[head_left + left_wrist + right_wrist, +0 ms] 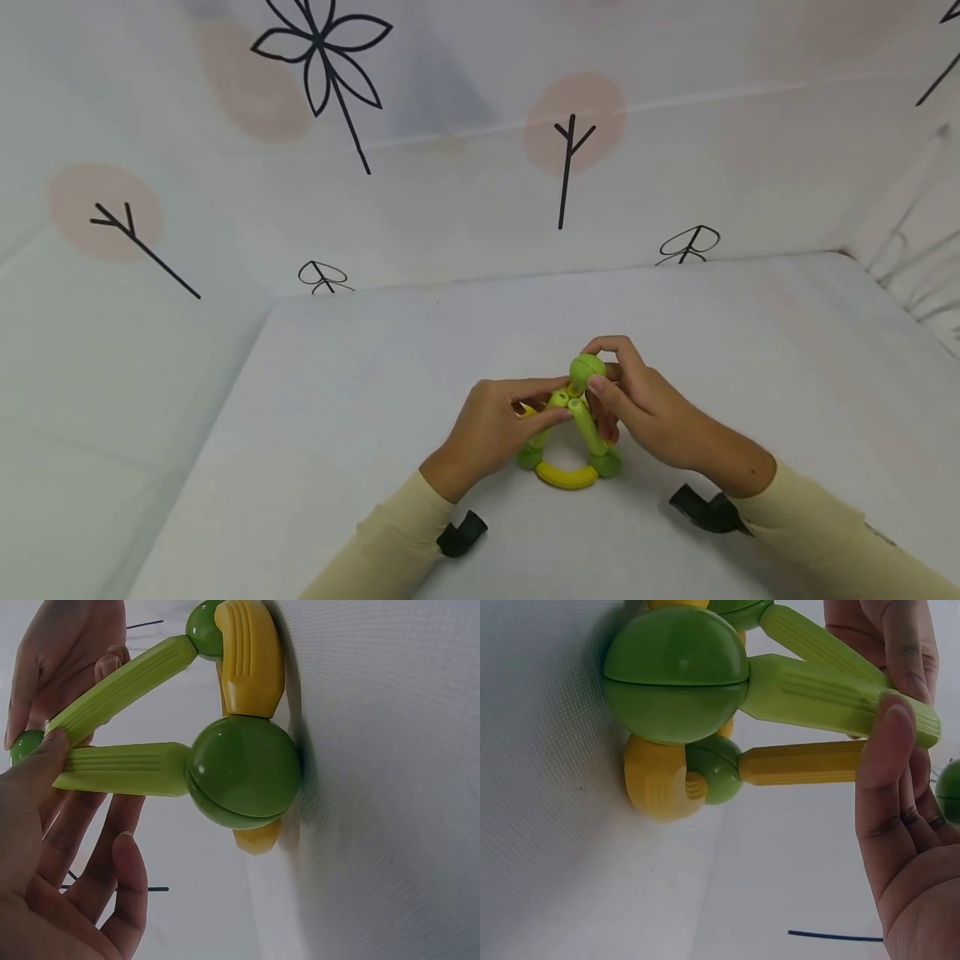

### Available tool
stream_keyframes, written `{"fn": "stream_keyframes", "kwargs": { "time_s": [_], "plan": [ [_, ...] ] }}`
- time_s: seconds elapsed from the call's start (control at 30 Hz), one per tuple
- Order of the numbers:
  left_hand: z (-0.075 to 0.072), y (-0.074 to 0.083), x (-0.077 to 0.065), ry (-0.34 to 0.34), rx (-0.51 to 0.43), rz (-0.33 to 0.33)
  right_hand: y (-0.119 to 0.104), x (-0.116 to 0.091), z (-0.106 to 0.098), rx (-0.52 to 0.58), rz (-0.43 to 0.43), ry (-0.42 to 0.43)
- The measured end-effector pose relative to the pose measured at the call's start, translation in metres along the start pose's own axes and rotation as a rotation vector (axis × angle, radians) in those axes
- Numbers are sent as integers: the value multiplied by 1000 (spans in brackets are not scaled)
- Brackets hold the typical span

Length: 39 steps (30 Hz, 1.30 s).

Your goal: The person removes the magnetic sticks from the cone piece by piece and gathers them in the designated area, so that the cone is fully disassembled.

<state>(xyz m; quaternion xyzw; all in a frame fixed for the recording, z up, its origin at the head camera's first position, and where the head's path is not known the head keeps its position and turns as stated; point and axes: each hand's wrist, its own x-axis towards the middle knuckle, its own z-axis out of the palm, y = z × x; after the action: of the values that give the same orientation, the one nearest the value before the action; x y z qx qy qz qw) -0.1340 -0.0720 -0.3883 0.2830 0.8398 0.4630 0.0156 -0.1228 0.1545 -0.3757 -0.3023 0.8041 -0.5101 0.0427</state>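
Where the white table [360, 400] spreads below the fingers of the left hand [491, 425] and right hand [660, 412], a ball-and-rod frame [587, 427] stands on it, its upper end between the two sets of fingertips. By the look of it, the build is well along: beneath the fingers, the curved yellow pieces [567, 477] and the lower green balls [244, 771] appear joined into a base, with uprights rising from it. What seems left is the upper joint.

Nearest the left thumb are the light green rods [124, 690], leaning together; thumb and forefinger pinch their upper ends, while the other left fingers curve loosely past them. Beyond, a yellow rod [802, 763] runs up behind the right fingers, which hide its end.

Smallest, the top green ball [587, 371] is pinched between right thumb and forefinger, just above the left fingertips. Another right finger touches a light green rod. Whether the ball is seated on anything, I cannot tell.
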Motion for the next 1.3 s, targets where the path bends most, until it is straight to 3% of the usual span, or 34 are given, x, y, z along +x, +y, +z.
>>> {"fn": "stream_keyframes", "kwargs": {
  "time_s": [0.13, 0.27, 0.4, 0.5, 0.83, 1.3],
  "plan": [
    [0, -2, 0, -9, -3, -1, 0, 0, -3, -42, 21, 16],
    [0, -2, 1, -16, 1, 1, 3, 3, -10, -150, 36, 104],
    [-1, -2, 0, -17, -1, -10, 14, 8, -19, -248, 105, 191],
    [-1, -1, 0, -16, 4, -10, 27, 10, -26, -320, 172, 211],
    [-1, -1, 1, -19, 25, -3, 56, 9, -38, -429, 294, 121],
    [-1, 2, 1, -23, 44, -7, 66, 8, -38, -445, 324, 38]
  ]
}}
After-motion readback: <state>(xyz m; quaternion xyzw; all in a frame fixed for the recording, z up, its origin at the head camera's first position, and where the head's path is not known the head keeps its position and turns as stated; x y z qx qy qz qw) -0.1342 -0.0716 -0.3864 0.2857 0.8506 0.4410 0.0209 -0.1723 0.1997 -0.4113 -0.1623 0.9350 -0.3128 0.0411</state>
